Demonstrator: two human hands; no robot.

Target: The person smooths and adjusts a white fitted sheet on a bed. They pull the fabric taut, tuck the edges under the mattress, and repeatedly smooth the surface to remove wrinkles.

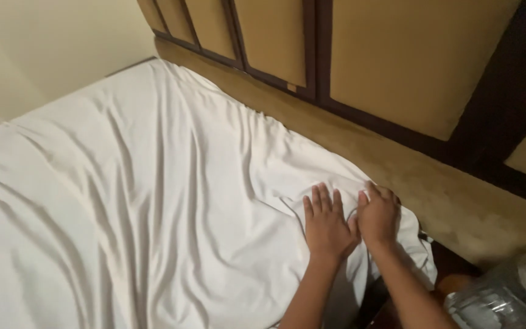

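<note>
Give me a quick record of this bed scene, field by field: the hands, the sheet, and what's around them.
Left hand: flat, fingers spread, palm down on the white sheet near the bed's corner
Right hand: beside the left, fingers curled over the sheet's edge at the corner
Sheet: wrinkled, covers the mattress
Headboard: tan padded panels in dark wood frames, behind a tan ledge
Lower right: clear plastic water jug, partly cut off
Wall: plain cream, at left
</note>
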